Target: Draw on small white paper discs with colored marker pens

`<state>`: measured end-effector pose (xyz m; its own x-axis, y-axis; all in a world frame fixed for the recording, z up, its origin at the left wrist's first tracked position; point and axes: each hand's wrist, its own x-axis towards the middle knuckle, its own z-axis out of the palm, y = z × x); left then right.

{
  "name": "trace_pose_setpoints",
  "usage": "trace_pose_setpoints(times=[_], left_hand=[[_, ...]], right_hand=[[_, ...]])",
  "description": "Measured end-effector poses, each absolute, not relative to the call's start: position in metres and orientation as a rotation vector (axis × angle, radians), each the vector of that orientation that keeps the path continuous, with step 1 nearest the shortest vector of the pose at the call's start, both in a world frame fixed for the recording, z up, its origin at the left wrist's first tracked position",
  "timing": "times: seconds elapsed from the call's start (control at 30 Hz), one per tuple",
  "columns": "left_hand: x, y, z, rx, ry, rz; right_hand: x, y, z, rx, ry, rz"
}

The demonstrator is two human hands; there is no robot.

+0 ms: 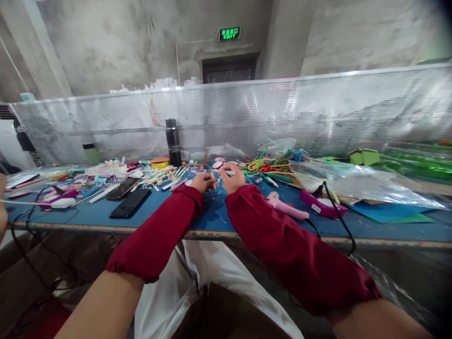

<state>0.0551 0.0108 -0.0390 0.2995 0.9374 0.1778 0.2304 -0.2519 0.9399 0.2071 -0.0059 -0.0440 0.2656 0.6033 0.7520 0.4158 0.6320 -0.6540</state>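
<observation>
Stick [213, 177]: a small, pale piece, it stands roughly upright in the fingertips of the left hand [203, 182], just above the table [216, 214] near its front middle. The left hand pinches it; the right hand [233, 180], just beside, grips a white pen [230, 173] that points toward the stick. Whether pen and stick touch, I cannot tell. Small scraps lie on the blue tabletop under the hands. To the left spread loose sticks [163, 177], with two dark phones [130, 203] nearer the front edge. To the right lie a pink glue gun [287, 207] and, beyond it, a purple power strip [323, 205] with a black plug in it. Farther right, clear plastic [348, 181] partly covers blue paper [386, 212]. Behind the loose sticks stands a black flask [173, 143], upright before a perforated metal screen [243, 117]. Part of a co-worker's hand [3, 207] shows at the left edge. Above the screen, an exit sign [229, 34] glows green.
</observation>
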Motion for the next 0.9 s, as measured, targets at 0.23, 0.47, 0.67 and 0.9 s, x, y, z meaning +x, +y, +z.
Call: trace_pose_setpoints(times=[0.23, 0.47, 0.67, 0.9], left_hand=[[0.0555, 0.0089, -0.0375, 1.686, 1.075, 1.011], [0.0552, 0.0084, -0.0376, 1.687, 1.077, 1.008], [0.0545, 0.0104, -0.0388, 1.698, 1.053, 1.009], [0.0548, 0.0134, -0.0408, 1.684, 1.057, 1.012]], right_hand=[[0.2071, -0.0052, -0.0437, -0.968, -1.32, 0.116], [0.2076, -0.0065, -0.0421, -0.963, -1.335, 0.122], [0.2067, -0.0037, -0.0437, -0.95, -1.319, 0.114], [0.2071, -0.0036, -0.0442, -0.968, -1.303, 0.093]])
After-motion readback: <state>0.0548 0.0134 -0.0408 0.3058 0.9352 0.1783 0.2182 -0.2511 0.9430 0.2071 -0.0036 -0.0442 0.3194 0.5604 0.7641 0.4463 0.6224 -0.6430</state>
